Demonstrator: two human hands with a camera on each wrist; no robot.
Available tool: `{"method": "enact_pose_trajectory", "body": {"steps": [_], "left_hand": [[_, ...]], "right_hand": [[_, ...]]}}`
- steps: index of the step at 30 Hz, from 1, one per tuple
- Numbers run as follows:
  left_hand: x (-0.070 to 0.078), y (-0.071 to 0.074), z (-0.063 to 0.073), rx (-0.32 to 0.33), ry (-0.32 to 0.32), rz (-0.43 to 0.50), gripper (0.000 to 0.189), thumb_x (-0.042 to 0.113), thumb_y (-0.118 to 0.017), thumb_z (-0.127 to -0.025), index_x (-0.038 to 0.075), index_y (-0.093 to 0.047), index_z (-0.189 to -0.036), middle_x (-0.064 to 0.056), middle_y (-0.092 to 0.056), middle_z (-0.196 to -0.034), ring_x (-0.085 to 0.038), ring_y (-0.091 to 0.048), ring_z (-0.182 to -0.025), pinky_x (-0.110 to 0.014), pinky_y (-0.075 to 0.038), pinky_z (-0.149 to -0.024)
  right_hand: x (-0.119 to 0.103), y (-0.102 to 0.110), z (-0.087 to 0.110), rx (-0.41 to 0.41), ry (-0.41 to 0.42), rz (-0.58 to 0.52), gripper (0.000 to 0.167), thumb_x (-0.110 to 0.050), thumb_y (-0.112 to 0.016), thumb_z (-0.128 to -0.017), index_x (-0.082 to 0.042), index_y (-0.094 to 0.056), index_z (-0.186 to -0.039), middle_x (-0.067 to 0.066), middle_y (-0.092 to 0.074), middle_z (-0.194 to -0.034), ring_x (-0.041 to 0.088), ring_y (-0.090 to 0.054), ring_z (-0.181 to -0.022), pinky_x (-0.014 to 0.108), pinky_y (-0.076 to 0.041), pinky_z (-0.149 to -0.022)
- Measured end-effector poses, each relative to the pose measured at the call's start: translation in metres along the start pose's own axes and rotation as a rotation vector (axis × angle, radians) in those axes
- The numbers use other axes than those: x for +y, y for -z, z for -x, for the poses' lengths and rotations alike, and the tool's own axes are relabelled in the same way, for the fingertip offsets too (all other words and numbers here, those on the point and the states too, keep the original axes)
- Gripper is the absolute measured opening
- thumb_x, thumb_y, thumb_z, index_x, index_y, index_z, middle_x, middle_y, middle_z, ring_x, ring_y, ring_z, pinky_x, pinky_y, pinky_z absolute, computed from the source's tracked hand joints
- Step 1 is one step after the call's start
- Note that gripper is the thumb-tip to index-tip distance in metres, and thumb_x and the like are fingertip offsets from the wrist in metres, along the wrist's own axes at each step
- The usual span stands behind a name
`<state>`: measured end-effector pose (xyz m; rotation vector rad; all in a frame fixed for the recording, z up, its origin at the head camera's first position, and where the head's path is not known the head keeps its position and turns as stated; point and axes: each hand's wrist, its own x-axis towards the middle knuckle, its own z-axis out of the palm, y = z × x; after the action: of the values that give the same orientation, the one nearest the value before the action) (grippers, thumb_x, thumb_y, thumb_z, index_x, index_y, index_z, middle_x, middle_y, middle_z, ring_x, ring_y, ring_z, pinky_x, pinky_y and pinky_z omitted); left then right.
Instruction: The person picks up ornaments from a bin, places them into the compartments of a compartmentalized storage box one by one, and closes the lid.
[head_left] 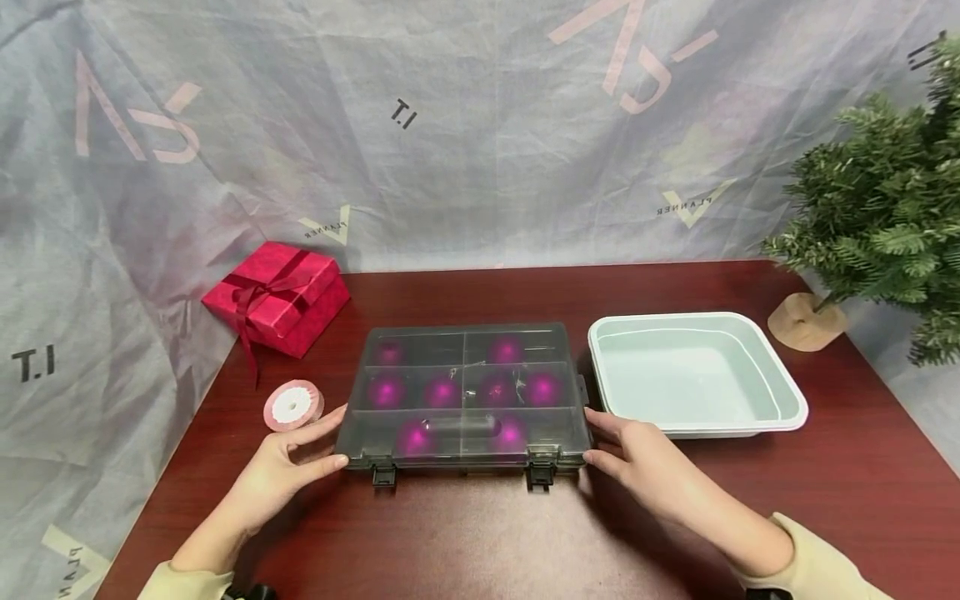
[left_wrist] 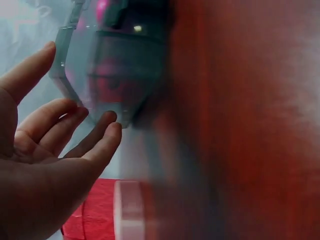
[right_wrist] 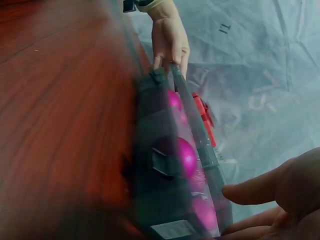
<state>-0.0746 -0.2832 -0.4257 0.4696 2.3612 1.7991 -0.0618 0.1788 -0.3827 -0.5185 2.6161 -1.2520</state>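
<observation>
A dark see-through compartment box (head_left: 462, 400) lies on the table with pink balls (head_left: 386, 392) inside. Its two front latches (head_left: 540, 475) hang down, unfastened. At the box's left end, my left hand (head_left: 273, 475) touches the side and front corner with spread, relaxed fingers (left_wrist: 106, 142). My right hand (head_left: 645, 458) does the same at the opposite end, its thumb (right_wrist: 245, 194) against the lid (right_wrist: 197, 130). In the right wrist view the lid seems slightly apart from the base; the exact gap is unclear.
To the right stands a pale green basin (head_left: 697, 392). Behind it is a small artificial tree (head_left: 892, 208) on a wooden base (head_left: 806, 323). A red gift box (head_left: 277, 292) with a ribbon bow and a pink ribbon spool (head_left: 294, 404) are at the left.
</observation>
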Motion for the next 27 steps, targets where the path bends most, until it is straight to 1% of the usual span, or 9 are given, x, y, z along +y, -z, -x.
{"method": "enact_pose_trajectory", "body": {"steps": [3, 6, 9, 12, 14, 17, 22, 24, 27], "left_hand": [[-0.006, -0.004, 0.002, 0.017, 0.012, 0.000, 0.058, -0.004, -0.074, -0.090, -0.006, -0.053, -0.144, -0.008, -0.053, -0.149, 0.001, -0.047, -0.133, -0.026, -0.050, -0.095], [-0.007, -0.007, 0.003, 0.031, 0.034, 0.017, 0.058, -0.003, -0.073, -0.090, -0.006, -0.052, -0.144, -0.001, -0.056, -0.146, 0.000, -0.053, -0.128, -0.025, -0.051, -0.093], [-0.006, -0.009, 0.003, 0.035, 0.057, 0.047, 0.058, -0.004, -0.072, -0.091, -0.007, -0.050, -0.145, 0.003, -0.057, -0.144, -0.005, -0.060, -0.121, -0.023, -0.051, -0.092], [-0.006, -0.011, 0.004, 0.040, 0.091, 0.075, 0.060, -0.003, -0.073, -0.091, -0.008, -0.049, -0.145, 0.003, -0.058, -0.142, -0.006, -0.062, -0.118, -0.022, -0.051, -0.091], [-0.006, -0.013, 0.005, 0.051, 0.124, 0.087, 0.061, -0.003, -0.074, -0.090, -0.007, -0.049, -0.146, 0.001, -0.058, -0.142, -0.006, -0.062, -0.118, -0.022, -0.051, -0.091], [-0.004, -0.015, 0.005, 0.063, 0.177, 0.099, 0.063, -0.001, -0.076, -0.089, -0.005, -0.049, -0.147, -0.008, -0.056, -0.144, -0.005, -0.062, -0.118, -0.023, -0.052, -0.091], [0.002, -0.017, 0.003, 0.083, 0.213, 0.081, 0.064, 0.001, -0.077, -0.088, -0.004, -0.050, -0.146, -0.022, -0.052, -0.145, -0.005, -0.063, -0.116, -0.022, -0.052, -0.090], [0.004, -0.018, 0.002, 0.087, 0.220, 0.075, 0.064, 0.001, -0.077, -0.088, -0.004, -0.050, -0.146, -0.023, -0.051, -0.145, -0.005, -0.063, -0.115, -0.022, -0.052, -0.090], [0.005, -0.018, 0.003, 0.094, 0.236, 0.072, 0.064, 0.001, -0.077, -0.088, -0.004, -0.051, -0.146, -0.022, -0.051, -0.145, -0.006, -0.063, -0.114, -0.022, -0.052, -0.090]], "right_hand": [[0.004, -0.007, 0.001, 0.034, 0.031, 0.078, 0.056, -0.001, -0.072, -0.092, 0.022, -0.048, -0.137, 0.034, -0.058, -0.133, 0.034, -0.068, -0.110, 0.041, -0.054, -0.090], [0.007, -0.012, 0.001, 0.060, 0.043, 0.122, 0.055, 0.001, -0.074, -0.090, 0.022, -0.049, -0.136, 0.033, -0.059, -0.132, 0.034, -0.068, -0.110, 0.042, -0.053, -0.090], [0.008, -0.014, 0.001, 0.073, 0.041, 0.114, 0.055, 0.003, -0.073, -0.090, 0.021, -0.049, -0.136, 0.032, -0.058, -0.133, 0.034, -0.067, -0.111, 0.042, -0.053, -0.091], [0.009, -0.015, 0.002, 0.075, 0.044, 0.078, 0.055, 0.005, -0.071, -0.090, 0.021, -0.048, -0.137, 0.033, -0.058, -0.134, 0.035, -0.068, -0.110, 0.040, -0.054, -0.090], [0.009, -0.016, 0.002, 0.067, 0.047, 0.041, 0.054, 0.007, -0.070, -0.091, 0.022, -0.047, -0.137, 0.033, -0.057, -0.133, 0.035, -0.068, -0.110, 0.039, -0.054, -0.089], [0.010, -0.016, 0.002, 0.062, 0.046, -0.004, 0.054, 0.008, -0.069, -0.091, 0.023, -0.046, -0.137, 0.035, -0.057, -0.133, 0.036, -0.068, -0.109, 0.038, -0.055, -0.088], [0.013, -0.016, 0.003, 0.067, 0.055, 0.007, 0.054, 0.005, -0.070, -0.092, 0.023, -0.047, -0.136, 0.035, -0.057, -0.132, 0.036, -0.069, -0.108, 0.039, -0.055, -0.088], [0.014, -0.016, 0.002, 0.062, 0.059, 0.004, 0.054, 0.003, -0.070, -0.092, 0.023, -0.047, -0.136, 0.035, -0.057, -0.132, 0.036, -0.069, -0.108, 0.040, -0.055, -0.088], [0.015, -0.015, 0.002, 0.054, 0.061, -0.010, 0.053, 0.003, -0.070, -0.092, 0.024, -0.047, -0.136, 0.035, -0.057, -0.132, 0.037, -0.069, -0.108, 0.040, -0.055, -0.088]]}}
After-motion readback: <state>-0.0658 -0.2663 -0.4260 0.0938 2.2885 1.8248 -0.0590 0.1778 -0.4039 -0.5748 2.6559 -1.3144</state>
